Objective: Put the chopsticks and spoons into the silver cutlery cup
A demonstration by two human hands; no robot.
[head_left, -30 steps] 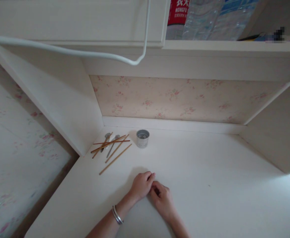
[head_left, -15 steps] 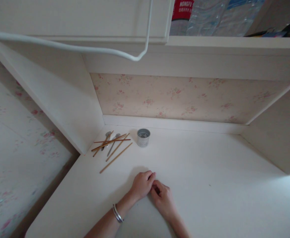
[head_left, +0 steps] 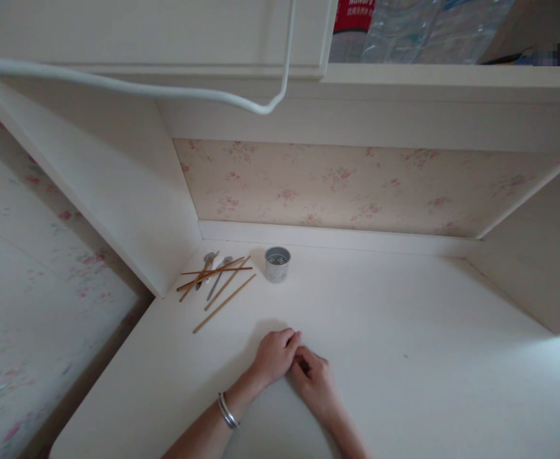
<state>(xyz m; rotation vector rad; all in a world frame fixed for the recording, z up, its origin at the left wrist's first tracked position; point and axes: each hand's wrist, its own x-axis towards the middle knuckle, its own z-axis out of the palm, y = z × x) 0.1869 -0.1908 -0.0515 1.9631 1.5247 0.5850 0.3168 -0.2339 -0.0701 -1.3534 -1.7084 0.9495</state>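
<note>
The chopsticks point(head_left: 224, 303) are brown, cup point(head_left: 277, 273) grey, wallpaper point(head_left: 303, 172) pink-flowered.

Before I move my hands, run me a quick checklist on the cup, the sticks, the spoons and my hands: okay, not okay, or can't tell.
1. Perforated cup upright: ok, it stands on the table with its opening up.
2. Nearest stick lying apart from the others: ok.
3. Crossed sticks separated: not ok, several overlap.
4. Grey spoons uncovered: not ok, sticks lie across them.
5. Left hand and right hand well apart: not ok, they are close together, fingers curled.
6. Nothing inside either grip: cannot tell, no object shows but the curled fingers hide the palms.
</note>
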